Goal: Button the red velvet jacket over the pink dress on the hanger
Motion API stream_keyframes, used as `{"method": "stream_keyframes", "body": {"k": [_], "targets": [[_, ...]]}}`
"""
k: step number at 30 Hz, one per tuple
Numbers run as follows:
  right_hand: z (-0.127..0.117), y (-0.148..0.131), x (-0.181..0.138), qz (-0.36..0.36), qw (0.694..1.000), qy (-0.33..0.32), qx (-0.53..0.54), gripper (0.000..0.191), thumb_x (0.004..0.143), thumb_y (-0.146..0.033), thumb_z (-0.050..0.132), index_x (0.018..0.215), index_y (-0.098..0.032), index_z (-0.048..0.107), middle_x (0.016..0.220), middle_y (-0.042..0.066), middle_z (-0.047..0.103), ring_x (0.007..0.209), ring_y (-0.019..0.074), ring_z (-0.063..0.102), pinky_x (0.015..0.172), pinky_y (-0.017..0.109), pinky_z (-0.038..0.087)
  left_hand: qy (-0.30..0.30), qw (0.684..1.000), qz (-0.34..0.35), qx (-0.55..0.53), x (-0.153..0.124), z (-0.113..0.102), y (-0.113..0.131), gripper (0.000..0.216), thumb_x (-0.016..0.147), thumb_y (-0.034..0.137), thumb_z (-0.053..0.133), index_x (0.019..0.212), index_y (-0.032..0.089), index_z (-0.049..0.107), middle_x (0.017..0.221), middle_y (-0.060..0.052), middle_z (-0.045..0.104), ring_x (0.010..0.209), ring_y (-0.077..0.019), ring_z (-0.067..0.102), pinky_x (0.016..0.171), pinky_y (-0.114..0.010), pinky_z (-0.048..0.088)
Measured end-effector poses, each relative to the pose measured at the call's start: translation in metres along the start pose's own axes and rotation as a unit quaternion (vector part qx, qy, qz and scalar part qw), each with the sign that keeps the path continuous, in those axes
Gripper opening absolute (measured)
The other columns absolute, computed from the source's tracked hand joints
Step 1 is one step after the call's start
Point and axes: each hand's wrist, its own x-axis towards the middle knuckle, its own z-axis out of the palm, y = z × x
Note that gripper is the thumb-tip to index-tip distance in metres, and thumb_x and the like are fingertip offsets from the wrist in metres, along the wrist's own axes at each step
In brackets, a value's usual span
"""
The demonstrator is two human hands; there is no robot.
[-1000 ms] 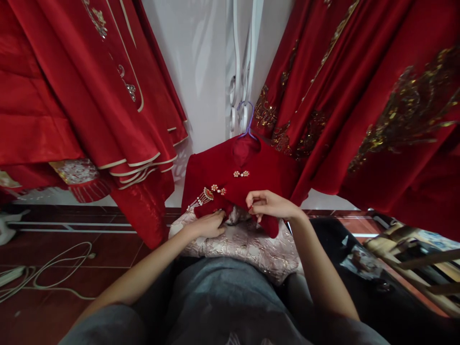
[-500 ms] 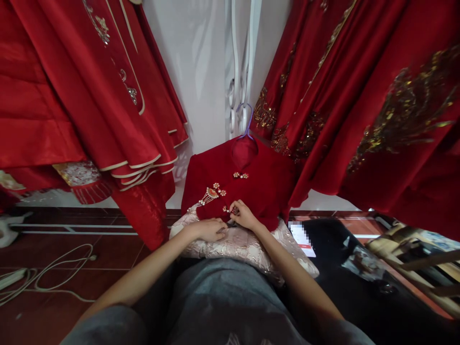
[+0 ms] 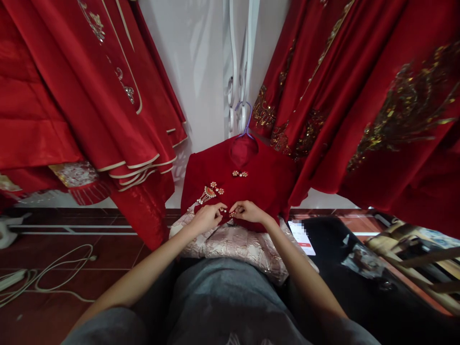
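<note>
A dark red velvet garment [image 3: 262,175] on a purple hanger [image 3: 247,129] drapes over a pinkish brocade cushion [image 3: 237,244] across my lap. Low on its front is a gold-and-pearl flower clasp [image 3: 223,210], with my left hand [image 3: 207,218] closed in a pinch at its left part. My right hand [image 3: 250,211] pinches the right part, thumb and forefinger together. The two parts lie close, and I cannot tell whether they are joined. Another flower clasp [image 3: 240,174] sits at the neck, and a fan-shaped beaded ornament [image 3: 208,192] hangs at the left.
Red gowns with pale trim [image 3: 143,158] hang at left, and sequined red gowns [image 3: 330,120] at right. Behind is a white metal stand [image 3: 247,57]. A phone [image 3: 302,238] and a plastic bag [image 3: 362,261] lie on a black surface. White cable [image 3: 61,261] coils on the floor.
My left hand has lifted off the cushion and come up to the clasp's left part. My right hand has shifted slightly right, still at the clasp.
</note>
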Motion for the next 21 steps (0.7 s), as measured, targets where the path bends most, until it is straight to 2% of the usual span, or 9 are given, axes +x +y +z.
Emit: {"method": "stream_keyframes", "body": {"k": [4,8,11,15,18,21], "targets": [[-0.015,-0.01,-0.007,0.0,1.0,-0.026,-0.012,0.024,0.068,-0.014,0.062,0.091,-0.014,0.07,0.079,0.003,0.069,0.071,0.013,0.06,0.068,0.025,0.047,0.025,0.974,0.066,0.213,-0.004,0.003,0.008,0.034,0.088,0.018,0.05,0.121,0.024,0.057,0.094,-0.005,0.066,0.078,-0.019,0.066,0.063,-0.025,0.045],[-0.025,-0.018,-0.012,0.006,0.999,-0.053,0.004,0.026,0.068,-0.016,0.063,0.092,-0.014,0.07,0.08,0.003,0.069,0.072,0.0128,0.061,0.068,0.024,0.047,0.05,0.937,0.142,0.314,-0.003,0.01,0.006,0.028,0.091,0.012,0.044,0.115,0.018,0.056,0.099,-0.007,0.06,0.089,-0.0204,0.061,0.064,-0.026,0.044],[-0.028,-0.019,-0.012,0.012,0.999,-0.023,0.022,0.024,0.068,-0.018,0.064,0.091,-0.013,0.069,0.078,0.003,0.068,0.071,0.0127,0.06,0.068,0.024,0.047,0.071,0.925,0.165,0.334,-0.003,0.015,0.003,0.021,0.092,0.011,0.042,0.107,0.016,0.055,0.097,-0.008,0.058,0.094,-0.0203,0.056,0.067,-0.026,0.045],[-0.032,-0.019,-0.011,-0.007,0.999,0.041,0.019,0.024,0.07,-0.024,0.066,0.091,-0.013,0.069,0.08,0.005,0.069,0.073,0.0134,0.06,0.071,0.026,0.048,0.084,0.921,0.157,0.347,-0.002,0.019,-0.001,0.025,0.09,0.01,0.045,0.113,0.016,0.053,0.1,-0.008,0.055,0.096,-0.0207,0.053,0.07,-0.027,0.044],[-0.035,-0.021,-0.012,-0.015,0.999,0.042,0.019,0.024,0.071,-0.026,0.067,0.091,-0.012,0.069,0.08,0.005,0.069,0.073,0.0136,0.061,0.071,0.026,0.048,0.081,0.923,0.141,0.347,0.0,0.017,-0.004,0.019,0.09,0.01,0.047,0.106,0.016,0.056,0.099,-0.008,0.055,0.095,-0.0209,0.051,0.071,-0.028,0.044],[-0.032,-0.023,-0.012,-0.015,0.999,0.026,0.023,0.024,0.071,-0.026,0.067,0.091,-0.012,0.069,0.082,0.006,0.07,0.073,0.0136,0.061,0.071,0.027,0.049,0.092,0.94,0.143,0.295,0.002,0.012,-0.008,0.012,0.092,0.017,0.046,0.094,0.017,0.058,0.094,-0.006,0.056,0.092,-0.0193,0.051,0.075,-0.028,0.044]]}}
